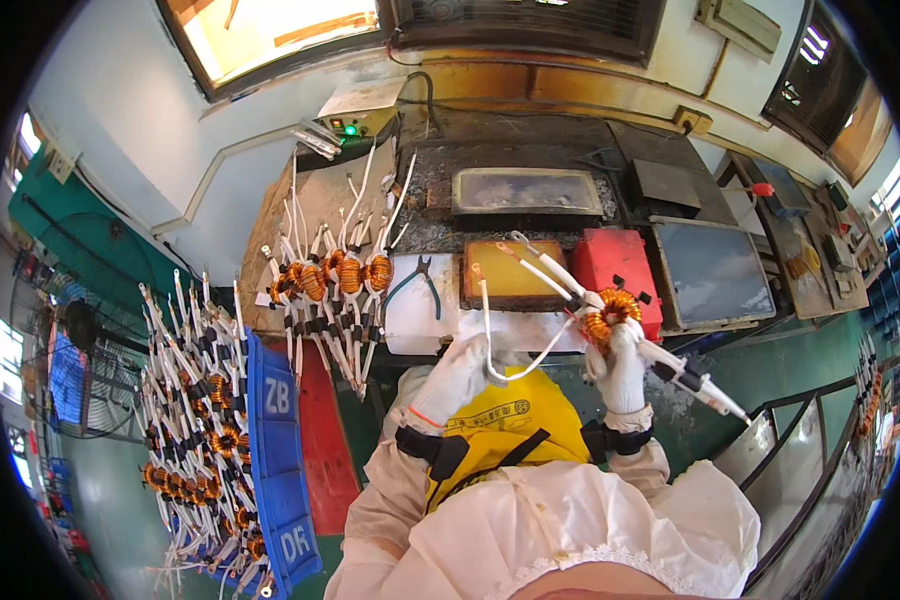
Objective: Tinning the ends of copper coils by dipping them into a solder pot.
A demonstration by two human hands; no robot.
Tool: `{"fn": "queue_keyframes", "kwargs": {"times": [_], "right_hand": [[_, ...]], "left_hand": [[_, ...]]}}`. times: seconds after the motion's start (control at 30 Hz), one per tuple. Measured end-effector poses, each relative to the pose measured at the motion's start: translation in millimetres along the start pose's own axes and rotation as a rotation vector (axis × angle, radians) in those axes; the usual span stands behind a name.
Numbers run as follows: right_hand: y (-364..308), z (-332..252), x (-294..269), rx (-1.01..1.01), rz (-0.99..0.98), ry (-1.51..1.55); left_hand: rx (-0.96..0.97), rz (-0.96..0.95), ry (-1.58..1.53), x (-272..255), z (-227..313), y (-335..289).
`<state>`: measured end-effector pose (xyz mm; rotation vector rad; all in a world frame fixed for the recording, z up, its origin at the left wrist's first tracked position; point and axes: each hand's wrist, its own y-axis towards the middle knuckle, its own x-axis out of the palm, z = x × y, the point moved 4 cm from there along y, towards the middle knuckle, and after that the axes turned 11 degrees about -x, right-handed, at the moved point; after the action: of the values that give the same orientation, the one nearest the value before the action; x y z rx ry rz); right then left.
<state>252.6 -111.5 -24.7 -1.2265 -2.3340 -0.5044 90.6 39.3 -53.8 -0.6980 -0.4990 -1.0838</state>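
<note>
My right hand (622,378), in a white glove, grips a copper-wound ring coil (611,312) from below at the bench's front edge. Thick white leads run from the coil up to the left, with bare metal ends, and another sleeved bundle (692,380) slants down to the right. One white lead (526,374) loops across to my left hand (458,380), also gloved, whose fingers are closed on it. The tip of that lead stands up above the hand. Just beyond lies a pair of pliers (418,284) with dark handles on a white sheet.
A yellowish tray (515,272), a red box (606,250) and a glass-topped pan (526,190) stand on the bench. Several finished coils (348,273) lie at the left. A blue crate (275,440) heaped with coils is lower left. A metal rack (800,440) is at right.
</note>
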Motion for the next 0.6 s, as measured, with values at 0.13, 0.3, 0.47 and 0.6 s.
{"fn": "queue_keyframes", "kwargs": {"times": [0.13, 0.3, 0.47, 0.6], "right_hand": [[-3.7, -3.5, 2.6, -0.003, -0.095, 0.082], [-9.0, -2.3, 9.4, 0.031, -0.201, 0.121], [-12.7, 1.0, 1.0, 0.105, -0.192, 0.029], [-13.2, 4.9, -4.5, 0.075, -0.133, 0.055]], "left_hand": [[0.003, 0.048, -0.245, 4.3, 21.8, -3.7], [0.038, -0.311, -0.735, -1.5, 17.9, 6.9], [0.173, -0.581, -0.706, 10.3, 25.6, 1.3], [0.200, -0.413, -0.759, 16.7, 26.5, -4.4]]}}
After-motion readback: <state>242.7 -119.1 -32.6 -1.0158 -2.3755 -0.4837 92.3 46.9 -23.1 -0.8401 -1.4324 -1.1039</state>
